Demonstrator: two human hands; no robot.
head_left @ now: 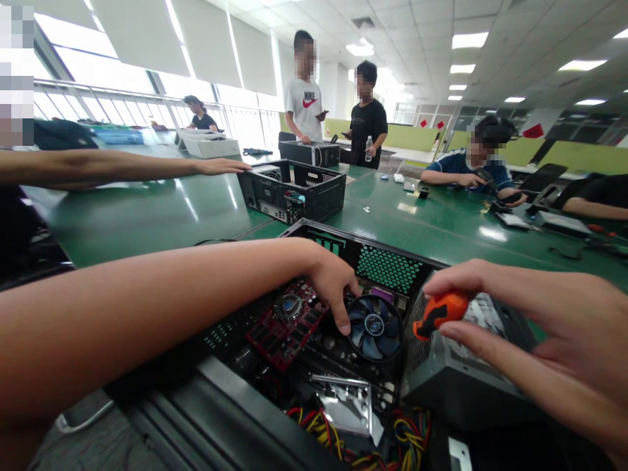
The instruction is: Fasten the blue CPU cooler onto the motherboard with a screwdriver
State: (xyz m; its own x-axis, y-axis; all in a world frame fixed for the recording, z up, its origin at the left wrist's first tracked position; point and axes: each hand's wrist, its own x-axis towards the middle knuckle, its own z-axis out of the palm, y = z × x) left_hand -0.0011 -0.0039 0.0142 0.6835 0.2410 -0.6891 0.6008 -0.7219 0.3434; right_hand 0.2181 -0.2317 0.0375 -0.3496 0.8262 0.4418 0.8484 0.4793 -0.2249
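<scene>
My left hand (pixel 333 281) reaches into a black computer case (pixel 235 399), its thumb and forefinger curled against the left rim of a round cooling fan (pixel 375 327). The other fingers are partly hidden. A red graphics card (pixel 289 327) sits just left of the fan. On the right, my right hand (pixel 520 327) grips a screwdriver (pixel 441 314) by its short orange and black handle between thumb and fingers; the shaft cannot be made out. Below that hand is a grey power supply (pixel 454 373). Red, yellow and black cables (pixel 324 425) lie at the near side of the case.
A second open computer case (pixel 294 196) stands farther back on the green table (pixel 196 216), with another person's hand (pixel 223 166) at its left corner. A further case (pixel 309 154) is behind it. Two people stand beyond; another sits at the right with parts and tools.
</scene>
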